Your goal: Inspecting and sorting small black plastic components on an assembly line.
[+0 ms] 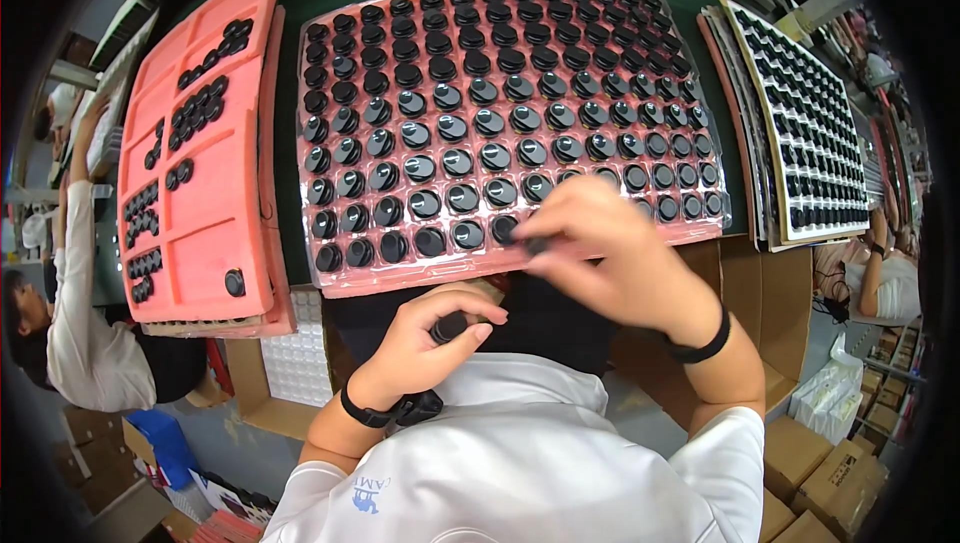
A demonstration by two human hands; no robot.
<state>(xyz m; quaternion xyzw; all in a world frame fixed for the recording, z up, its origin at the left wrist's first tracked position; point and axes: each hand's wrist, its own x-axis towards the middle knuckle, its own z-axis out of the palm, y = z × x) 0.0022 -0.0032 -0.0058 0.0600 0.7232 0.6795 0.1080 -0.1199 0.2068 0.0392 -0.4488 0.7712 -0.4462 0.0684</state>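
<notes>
A clear plastic tray [480,265] on a pink base lies in front of me, filled with rows of small black round caps [461,194], many with a shiny dark face. At the tray's front edge, my right hand [610,243] is closed in a pinch, somewhat blurred by motion. Its fingertips grip a small black part [538,245], whose exact kind I cannot make out. Just below that edge, close to my body, my left hand [425,338] curls its fingers and thumb around a black cylindrical piece [450,327].
On the left, a stacked pink foam tray [215,233] carries groups of black round parts. To the right stands a white tray [815,235] of black pieces on a stack. Cardboard boxes [835,473] sit lower right. A co-worker in a white top [95,343] is at far left.
</notes>
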